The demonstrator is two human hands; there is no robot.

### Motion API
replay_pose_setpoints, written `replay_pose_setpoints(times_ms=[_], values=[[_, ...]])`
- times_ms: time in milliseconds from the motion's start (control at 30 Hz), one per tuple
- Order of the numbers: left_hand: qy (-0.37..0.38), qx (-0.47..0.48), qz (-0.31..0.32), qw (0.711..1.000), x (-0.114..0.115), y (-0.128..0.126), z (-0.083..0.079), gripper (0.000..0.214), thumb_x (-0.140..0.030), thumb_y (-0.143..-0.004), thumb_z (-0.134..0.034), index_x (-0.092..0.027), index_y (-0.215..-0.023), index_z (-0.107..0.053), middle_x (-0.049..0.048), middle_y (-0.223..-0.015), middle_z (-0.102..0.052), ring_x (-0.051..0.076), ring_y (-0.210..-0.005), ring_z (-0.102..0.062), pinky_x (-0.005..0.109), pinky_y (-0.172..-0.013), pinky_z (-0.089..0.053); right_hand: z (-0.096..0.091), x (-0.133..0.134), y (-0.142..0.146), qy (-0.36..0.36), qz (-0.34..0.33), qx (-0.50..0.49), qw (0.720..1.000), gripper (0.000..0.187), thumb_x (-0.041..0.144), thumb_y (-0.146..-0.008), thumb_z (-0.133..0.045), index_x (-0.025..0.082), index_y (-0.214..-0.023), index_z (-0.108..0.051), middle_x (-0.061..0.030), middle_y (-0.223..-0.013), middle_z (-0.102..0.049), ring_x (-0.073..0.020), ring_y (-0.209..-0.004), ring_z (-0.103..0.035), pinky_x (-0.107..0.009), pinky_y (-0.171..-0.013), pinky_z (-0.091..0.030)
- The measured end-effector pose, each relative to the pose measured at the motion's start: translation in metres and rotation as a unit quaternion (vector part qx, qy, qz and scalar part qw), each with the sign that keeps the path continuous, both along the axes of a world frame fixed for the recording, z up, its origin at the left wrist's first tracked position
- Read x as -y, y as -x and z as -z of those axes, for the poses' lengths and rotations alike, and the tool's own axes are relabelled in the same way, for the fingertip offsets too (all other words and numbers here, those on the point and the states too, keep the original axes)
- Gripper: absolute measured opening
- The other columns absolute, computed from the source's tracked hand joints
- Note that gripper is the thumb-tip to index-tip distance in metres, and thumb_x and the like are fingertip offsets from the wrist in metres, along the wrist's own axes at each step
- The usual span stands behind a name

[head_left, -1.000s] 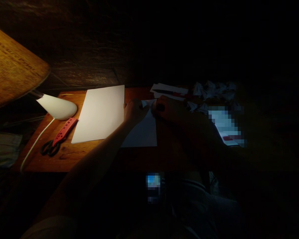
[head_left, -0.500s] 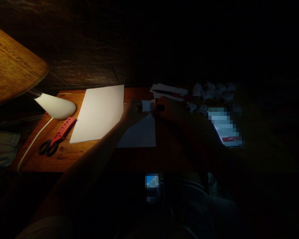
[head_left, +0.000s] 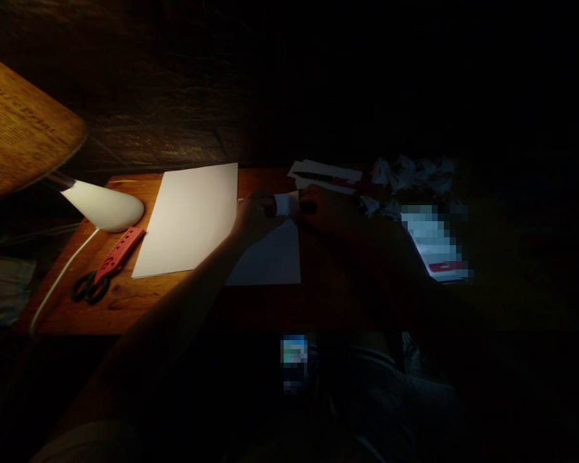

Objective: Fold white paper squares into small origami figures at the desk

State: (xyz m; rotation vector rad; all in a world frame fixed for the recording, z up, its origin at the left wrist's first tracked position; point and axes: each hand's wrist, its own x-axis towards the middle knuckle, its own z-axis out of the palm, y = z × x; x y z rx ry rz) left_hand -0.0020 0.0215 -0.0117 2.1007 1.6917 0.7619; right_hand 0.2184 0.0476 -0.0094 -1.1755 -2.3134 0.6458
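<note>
Left hand [head_left: 257, 211]: grip narrow, pinching small paper [head_left: 285, 204].
Right hand [head_left: 321, 208]: dark; grip seems closed on small paper's other side.
Small paper: over lower sheet [head_left: 273, 258], on bench [head_left: 131, 290]; looks part-folded, unfinished.
White sheet [head_left: 193, 215]: flat, unfolded, beside left hand.
Folded shapes [head_left: 406, 175]: several, back right, look done.
Scissors [head_left: 118, 256]: near lamp [head_left: 107, 207].

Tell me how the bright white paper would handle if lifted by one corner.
The bright white paper looks thin, so it would probably feel light and droop from that corner; whether it's one sheet or several, I can't tell. Lying flat on the wooden table, it would likely slide rather than tip if nudged.
</note>
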Motion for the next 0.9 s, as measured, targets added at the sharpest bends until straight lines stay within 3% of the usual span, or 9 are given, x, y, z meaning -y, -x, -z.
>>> replay_pose_setpoints(times_ms=[200,467,700,900], values=[[0.012,-0.004,-0.005,1.0,0.001,-0.002,-0.002,0.034,-0.028,-0.075,-0.083,-0.021,-0.064,-0.052,0.0061,-0.09,-0.064,0.019,-0.081,-0.058,0.036,-0.077,-0.047,0.009,-0.005,0.001,0.0,-0.005,-0.039,0.999,0.014,0.024,-0.083,-0.083,0.019,-0.083,-0.07,-0.0095,-0.12,-0.073,-0.0247,-0.101,-0.065,-0.037,-0.09,-0.047],[0.001,-0.011,0.008,1.0,0.0,0.001,0.003,0.033,-0.028,-0.076,-0.082,-0.022,-0.066,-0.051,0.0069,-0.092,-0.064,0.021,-0.085,-0.059,0.037,-0.079,-0.048,0.009,-0.006,0.001,0.001,-0.01,-0.026,1.0,0.006,0.024,-0.087,-0.078,0.019,-0.091,-0.076,-0.0103,-0.122,-0.075,-0.0266,-0.107,-0.067,-0.04,-0.098,-0.049],[0.002,-0.001,-0.011,1.0,-0.003,0.004,0.007,0.031,-0.034,-0.074,-0.085,-0.022,-0.07,-0.056,0.004,-0.084,-0.062,0.017,-0.076,-0.054,0.034,-0.07,-0.046,0.013,-0.008,0.001,0.008,-0.006,-0.055,0.998,0.012,0.024,-0.081,-0.084,0.018,-0.087,-0.076,-0.0108,-0.124,-0.074,-0.0273,-0.108,-0.069,-0.043,-0.099,-0.051],[-0.006,0.002,0.0,1.0,-0.002,0.002,0.006,0.03,-0.032,-0.075,-0.083,-0.021,-0.066,-0.056,0.0061,-0.089,-0.066,0.019,-0.081,-0.059,0.035,-0.075,-0.049,0.007,-0.003,0.002,-0.013,-0.016,-0.026,0.999,0.005,0.02,-0.088,-0.077,0.017,-0.091,-0.079,-0.0117,-0.124,-0.076,-0.0271,-0.11,-0.069,-0.04,-0.099,-0.05]])
